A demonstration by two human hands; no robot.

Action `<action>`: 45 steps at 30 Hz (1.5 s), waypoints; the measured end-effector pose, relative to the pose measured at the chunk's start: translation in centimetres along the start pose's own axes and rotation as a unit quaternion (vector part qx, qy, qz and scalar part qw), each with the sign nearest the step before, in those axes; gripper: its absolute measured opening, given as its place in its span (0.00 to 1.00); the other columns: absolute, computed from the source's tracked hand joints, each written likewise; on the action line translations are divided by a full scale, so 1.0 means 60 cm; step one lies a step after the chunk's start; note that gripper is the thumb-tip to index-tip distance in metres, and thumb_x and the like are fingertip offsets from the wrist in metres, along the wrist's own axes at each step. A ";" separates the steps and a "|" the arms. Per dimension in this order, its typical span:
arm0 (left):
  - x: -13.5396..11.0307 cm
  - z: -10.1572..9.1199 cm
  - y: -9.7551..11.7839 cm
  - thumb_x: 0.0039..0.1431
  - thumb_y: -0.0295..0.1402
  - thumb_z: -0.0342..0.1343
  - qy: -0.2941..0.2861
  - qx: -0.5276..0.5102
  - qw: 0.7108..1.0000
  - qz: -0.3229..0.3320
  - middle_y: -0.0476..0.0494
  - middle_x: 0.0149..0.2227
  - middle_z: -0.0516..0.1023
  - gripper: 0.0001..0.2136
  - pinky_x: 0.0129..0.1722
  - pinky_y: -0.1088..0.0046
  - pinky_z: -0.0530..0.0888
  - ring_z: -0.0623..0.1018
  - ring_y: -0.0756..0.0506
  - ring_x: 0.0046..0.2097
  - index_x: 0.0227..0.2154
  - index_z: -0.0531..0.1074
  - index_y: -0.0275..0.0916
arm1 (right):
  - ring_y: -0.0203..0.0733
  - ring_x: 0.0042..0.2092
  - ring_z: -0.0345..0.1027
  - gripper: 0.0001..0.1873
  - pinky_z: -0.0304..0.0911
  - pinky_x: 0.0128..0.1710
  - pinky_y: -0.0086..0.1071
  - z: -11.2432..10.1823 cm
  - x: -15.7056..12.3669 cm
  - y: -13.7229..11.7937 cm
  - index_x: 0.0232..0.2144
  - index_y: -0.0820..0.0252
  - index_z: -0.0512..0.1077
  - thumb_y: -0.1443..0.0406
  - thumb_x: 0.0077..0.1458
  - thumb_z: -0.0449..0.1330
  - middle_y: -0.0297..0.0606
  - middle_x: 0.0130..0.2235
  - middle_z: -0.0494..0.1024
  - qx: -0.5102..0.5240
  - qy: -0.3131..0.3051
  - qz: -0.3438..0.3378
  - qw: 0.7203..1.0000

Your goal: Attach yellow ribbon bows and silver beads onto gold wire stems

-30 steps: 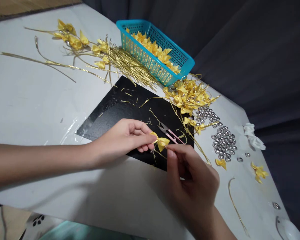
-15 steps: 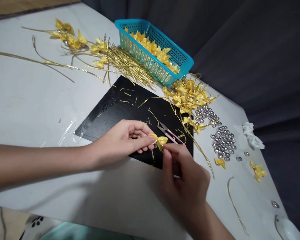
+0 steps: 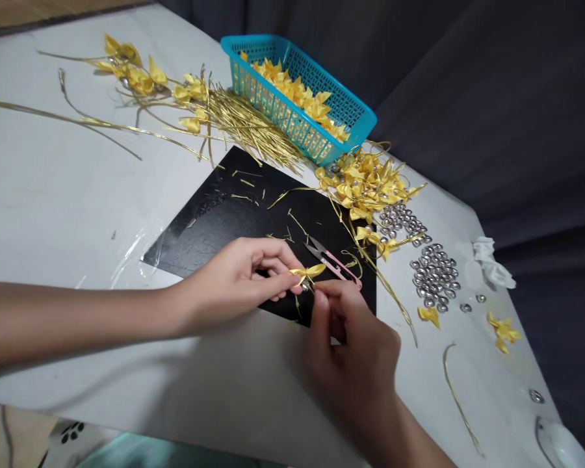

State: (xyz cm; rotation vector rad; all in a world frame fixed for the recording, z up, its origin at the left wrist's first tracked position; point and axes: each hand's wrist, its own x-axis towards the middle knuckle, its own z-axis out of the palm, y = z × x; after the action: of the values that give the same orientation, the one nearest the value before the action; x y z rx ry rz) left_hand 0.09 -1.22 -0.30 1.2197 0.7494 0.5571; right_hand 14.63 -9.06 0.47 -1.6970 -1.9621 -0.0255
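Observation:
My left hand (image 3: 268,270) is closed in a pinch on a small yellow ribbon bow (image 3: 313,270), held over the black board. A small silvery piece (image 3: 305,285) shows just under the bow. My right hand (image 3: 353,331) is pinched close to the bow's right underside, on what looks like a thin cord (image 3: 312,282); the fingers hide most of it. Pink-handled thread snips (image 3: 334,261) lie on the black board (image 3: 207,214), just beyond my right fingertips, among short gold cord scraps.
A blue basket (image 3: 299,123) of yellow bows stands at the back, beside a bundle of gold cords (image 3: 253,127). To its right lie a heap of corded bows (image 3: 365,185) and piles of silver beads (image 3: 435,276). A crumpled white scrap (image 3: 492,261) sits near the right edge.
The bow has tilted in my left fingers, so it now shows edge-on and the silvery piece below is clearer. My right hand has shifted slightly left.

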 end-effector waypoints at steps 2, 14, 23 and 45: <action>-0.003 0.002 -0.003 0.56 0.29 0.54 0.004 0.018 0.999 0.026 0.48 0.29 0.76 0.03 0.28 0.81 0.67 0.74 0.52 0.32 0.28 0.68 0.35 | 0.25 0.11 0.51 0.04 0.45 0.12 0.20 0.004 -0.001 0.000 0.32 0.59 0.64 0.71 0.57 0.51 0.21 0.15 0.62 0.009 0.005 -0.003 1.000; 0.011 -0.010 0.004 0.53 0.29 0.58 -0.036 -0.018 0.997 -0.065 0.51 0.27 0.76 0.16 0.26 0.81 0.65 0.71 0.54 0.27 0.45 0.65 0.35 | 0.29 0.18 0.60 0.06 0.53 0.20 0.22 -0.001 0.020 0.033 0.30 0.59 0.65 0.72 0.54 0.50 0.28 0.22 0.71 -0.003 -0.044 -0.118 0.992; 0.011 -0.013 0.005 0.53 0.30 0.56 -0.066 0.031 0.996 -0.055 0.53 0.23 0.72 0.11 0.25 0.80 0.63 0.68 0.54 0.25 0.40 0.70 0.35 | 0.32 0.19 0.62 0.10 0.52 0.21 0.24 -0.004 0.021 0.034 0.28 0.61 0.68 0.71 0.55 0.47 0.32 0.20 0.71 -0.024 -0.071 -0.133 0.988; 0.005 -0.009 0.007 0.50 0.33 0.58 -0.053 0.070 0.994 -0.060 0.49 0.29 0.76 0.11 0.27 0.78 0.65 0.74 0.50 0.30 0.37 0.69 0.37 | 0.34 0.20 0.67 0.10 0.53 0.20 0.26 0.005 0.015 0.028 0.32 0.62 0.69 0.70 0.55 0.48 0.35 0.24 0.76 -0.057 -0.057 -0.114 0.990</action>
State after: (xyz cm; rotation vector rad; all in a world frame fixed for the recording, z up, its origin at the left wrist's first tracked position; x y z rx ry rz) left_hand -0.16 -0.57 -0.06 1.3138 0.7775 0.3424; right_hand 15.99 -7.78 0.05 -1.5657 -2.2710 -0.1277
